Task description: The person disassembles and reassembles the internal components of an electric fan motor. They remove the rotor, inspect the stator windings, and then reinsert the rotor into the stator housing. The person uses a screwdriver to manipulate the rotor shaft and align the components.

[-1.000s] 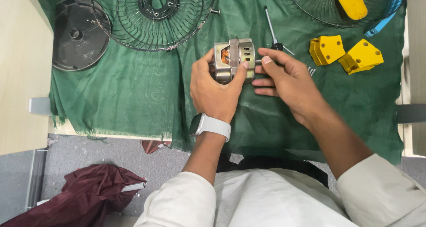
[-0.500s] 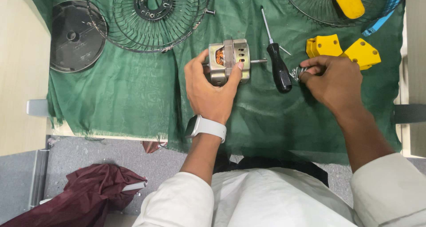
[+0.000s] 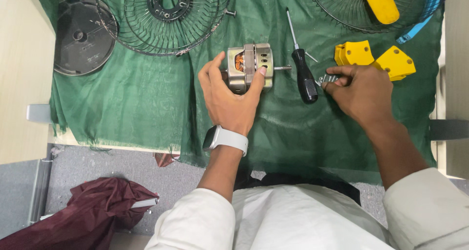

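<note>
Head view shows my left hand (image 3: 228,101) wrapped around the small fan motor (image 3: 250,67) at upper centre of the frame, thumb and fingers closed on its metal casing, shaft pointing right. My right hand (image 3: 364,93) sits at right of centre, fingertips pinching small metal parts (image 3: 326,79) on the green cloth (image 3: 141,98), just beside the black-handled screwdriver (image 3: 303,74) and near the yellow plastic pieces (image 3: 373,57). I judge this as fetching fasteners for the motor; next calls for a firm pinch, then carrying them left to the casing.
</note>
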